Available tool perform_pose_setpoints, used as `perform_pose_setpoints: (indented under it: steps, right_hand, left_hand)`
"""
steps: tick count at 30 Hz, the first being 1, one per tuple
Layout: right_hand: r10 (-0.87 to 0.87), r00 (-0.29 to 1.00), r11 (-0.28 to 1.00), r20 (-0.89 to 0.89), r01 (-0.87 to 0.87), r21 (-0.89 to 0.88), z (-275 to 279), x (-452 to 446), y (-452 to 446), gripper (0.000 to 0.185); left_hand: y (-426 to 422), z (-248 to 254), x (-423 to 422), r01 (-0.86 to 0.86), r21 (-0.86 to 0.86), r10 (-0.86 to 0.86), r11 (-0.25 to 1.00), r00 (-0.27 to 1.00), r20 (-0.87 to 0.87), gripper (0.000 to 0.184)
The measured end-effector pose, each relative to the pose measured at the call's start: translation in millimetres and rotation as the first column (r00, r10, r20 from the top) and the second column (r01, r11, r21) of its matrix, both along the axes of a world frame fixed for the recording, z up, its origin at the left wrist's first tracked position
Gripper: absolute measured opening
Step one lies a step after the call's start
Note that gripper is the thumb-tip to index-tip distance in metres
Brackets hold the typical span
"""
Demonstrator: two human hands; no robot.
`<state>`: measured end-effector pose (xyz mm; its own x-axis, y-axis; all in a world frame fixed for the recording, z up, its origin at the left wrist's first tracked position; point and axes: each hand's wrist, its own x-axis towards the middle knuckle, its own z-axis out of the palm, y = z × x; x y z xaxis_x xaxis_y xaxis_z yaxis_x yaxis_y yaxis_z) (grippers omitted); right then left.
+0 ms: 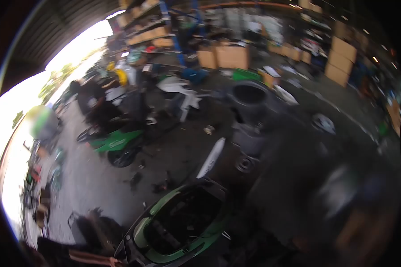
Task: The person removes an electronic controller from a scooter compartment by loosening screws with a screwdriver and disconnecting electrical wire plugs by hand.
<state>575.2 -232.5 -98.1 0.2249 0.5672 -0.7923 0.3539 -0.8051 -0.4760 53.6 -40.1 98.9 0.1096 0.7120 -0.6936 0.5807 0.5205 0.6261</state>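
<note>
A blurred brown shape at the lower right looks like my right hand (358, 229); motion smears its fingers. Close above it is a pale, smeared patch (338, 189) that I cannot identify, and whether the hand holds it is unclear. My left hand is not visible. Below me stands a partly stripped scooter body with a green rim (153, 208) around a dark open cavity. Beyond it are a grey scooter front section (249, 127) and a long white panel (211, 158). At the bottom left, another person's forearm (91, 257) reaches toward the scooter's edge.
Another person (91, 100) bends over a green scooter (118, 141) at the left. Small dark parts (162, 183) lie on the floor. White fairings (182, 93), a green crate (246, 74) and cardboard boxes (231, 56) stand farther back, near loaded shelves (149, 35).
</note>
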Motion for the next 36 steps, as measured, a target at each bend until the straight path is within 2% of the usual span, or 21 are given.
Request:
perform_pose_setpoints:
  steps: [5, 7, 9, 10, 12, 13, 14, 15, 16, 17, 18, 19, 20, 21, 23, 24, 27, 30, 32, 35, 36]
  right_hand:
    - [-0.279, 0.960, 0.960, -0.007, 0.279, -0.026, -58, -2, -109, 0.032]
    - [-0.380, 0.925, 0.923, 0.000, 0.380, 0.056, -84, 16, -128, 0.033]
    - [-0.260, 0.930, 0.949, 0.261, 0.196, 0.247, -53, 39, -113, 0.037]
    - [-0.167, 0.828, 0.928, 0.534, -0.051, 0.369, -34, 54, -99, 0.040]
    - [-0.244, 0.572, 0.823, 0.783, -0.305, 0.479, 15, 88, -59, 0.045]
    - [-0.284, 0.722, 0.809, 0.631, -0.173, 0.562, 52, 105, -38, 0.047]
    - [-0.336, 0.824, 0.790, 0.456, -0.017, 0.613, 98, 120, -12, 0.049]
    - [-0.411, 0.847, 0.728, 0.337, 0.082, 0.681, 138, 133, 12, 0.048]
    - [-0.475, 0.854, 0.653, 0.211, 0.182, 0.735, 178, 147, 36, 0.046]
    - [-0.505, 0.849, 0.628, 0.155, 0.238, 0.741, 221, 152, 55, 0.043]
    - [-0.533, 0.840, 0.600, 0.098, 0.294, 0.744, 264, 156, 74, 0.039]
    - [-0.513, 0.858, 0.586, 0.005, 0.346, 0.733, 310, 159, 93, 0.036]
    - [-0.492, 0.866, 0.568, -0.086, 0.394, 0.722, 344, 161, 109, 0.032]
    - [-0.476, 0.879, 0.575, -0.007, 0.318, 0.754, 364, 164, 121, 0.030]
    - [-0.432, 0.899, 0.553, 0.075, 0.198, 0.809, 394, 160, 135, 0.026]
    - [-0.403, 0.912, 0.523, 0.079, 0.158, 0.838, 408, 155, 140, 0.024]
    - [-0.364, 0.928, 0.466, 0.075, 0.112, 0.877, 436, 137, 146, 0.021]
    - [-0.374, 0.924, 0.575, 0.085, 0.159, 0.803, 444, 115, 135, 0.022]
    - [-0.362, 0.924, 0.710, 0.123, 0.188, 0.679, 446, 91, 123, 0.025]
    - [-0.188, 0.970, 0.742, 0.156, 0.036, 0.669, 414, 69, 106, 0.023]
    - [-0.201, 0.974, 0.781, 0.105, 0.095, 0.617, 405, 60, 103, 0.021]
  left_hand:
    - [1, 5, -12, 0.123, -0.059, -0.129, 0.991, 0.985, -0.112, 0.024]
    - [-4, 9, -13, 0.138, -0.095, -0.152, 0.986, 0.975, -0.165, 0.024]
    - [-21, 19, -14, 0.143, -0.141, -0.171, 0.980, 0.962, -0.212, 0.024]
    - [-28, 27, -16, 0.170, -0.161, -0.206, 0.972, 0.949, -0.238, 0.023]
    - [-36, 58, -10, 0.262, -0.192, -0.310, 0.946, 0.906, -0.287, 0.023]
    - [-33, 75, -5, 0.379, -0.157, -0.410, 0.912, 0.854, -0.319, 0.023]
    - [-19, 94, 6, 0.534, 0.000, -0.496, 0.846, 0.786, -0.368, 0.023]
    - [0, 123, 30, 0.657, 0.191, -0.532, 0.730, 0.720, -0.445, 0.023]
    - [24, 152, 54, 0.605, 0.446, -0.432, 0.660, 0.791, -0.433, 0.023]
    - [53, 205, 106, 0.363, 0.625, -0.252, 0.691, 0.932, -0.262, 0.027]
    - [58, 285, 173, 0.074, 0.520, 0.003, 0.851, 0.989, -0.147, 0.034]
    - [64, 324, 203, 0.036, 0.667, 0.004, 0.745, 0.998, -0.058, 0.039]
    - [70, 346, 221, -0.005, 0.894, -0.089, 0.448, 0.995, 0.050, 0.045]
    - [69, 374, 240, -0.062, 0.969, -0.176, 0.240, 0.979, 0.106, 0.050]
    - [69, 417, 256, -0.117, 0.993, -0.438, 0.019, 0.892, 0.114, 0.051]
    - [63, 424, 264, -0.122, 0.992, -0.566, -0.026, 0.820, 0.086, 0.051]
    - [52, 429, 284, 0.012, 0.999, -0.855, 0.045, 0.518, 0.032, 0.051]
    - [47, 425, 264, 0.150, 0.973, -0.911, 0.177, 0.399, 0.105, 0.052]
    - [41, 412, 240, 0.188, 0.943, -0.882, 0.275, 0.440, 0.170, 0.054]
    - [23, 377, 214, 0.192, 0.883, -0.807, 0.428, 0.521, 0.278, 0.056]
    - [16, 363, 214, 0.189, 0.863, -0.792, 0.469, 0.524, 0.315, 0.057]
